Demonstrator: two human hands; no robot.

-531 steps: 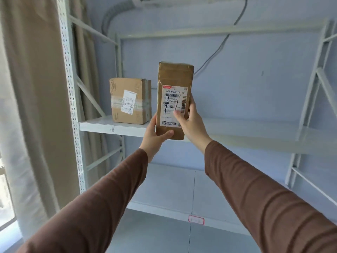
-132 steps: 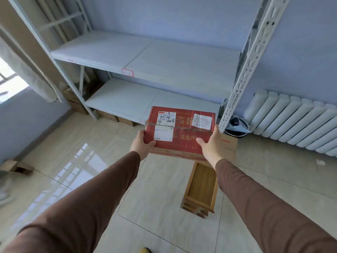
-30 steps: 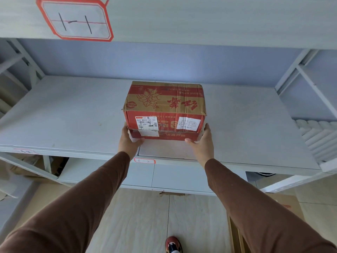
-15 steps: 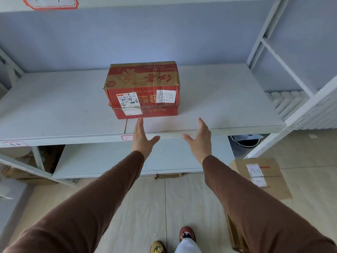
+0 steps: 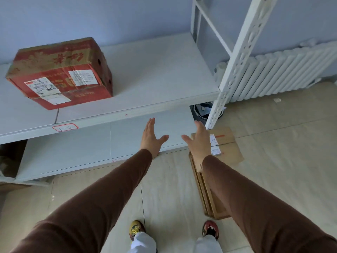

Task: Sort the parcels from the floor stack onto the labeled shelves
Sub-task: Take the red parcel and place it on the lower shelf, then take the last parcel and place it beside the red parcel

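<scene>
A red printed parcel (image 5: 60,73) with white shipping labels stands on the white shelf (image 5: 155,73), whose front edge carries a red-framed tag (image 5: 65,127). Both my hands hang empty in front of the lower shelf (image 5: 73,148), fingers straight. My left hand (image 5: 152,136) is to the right of and below the red parcel. My right hand (image 5: 199,141) is held over a brown cardboard parcel (image 5: 228,148) that lies on top of a wooden crate (image 5: 209,198) on the floor; it partly hides that parcel.
A white perforated shelf upright (image 5: 237,57) rises at the right, with a dark bin (image 5: 202,111) behind its foot. A white radiator (image 5: 284,70) lines the wall. Brown boxes (image 5: 11,157) sit under the shelf at left. My shoes (image 5: 135,230) stand on the tiled floor.
My hands have pulled back from the red parcel, which stays on the shelf. My view has swung right and down, and my hands now hang lower, near the brown parcel.
</scene>
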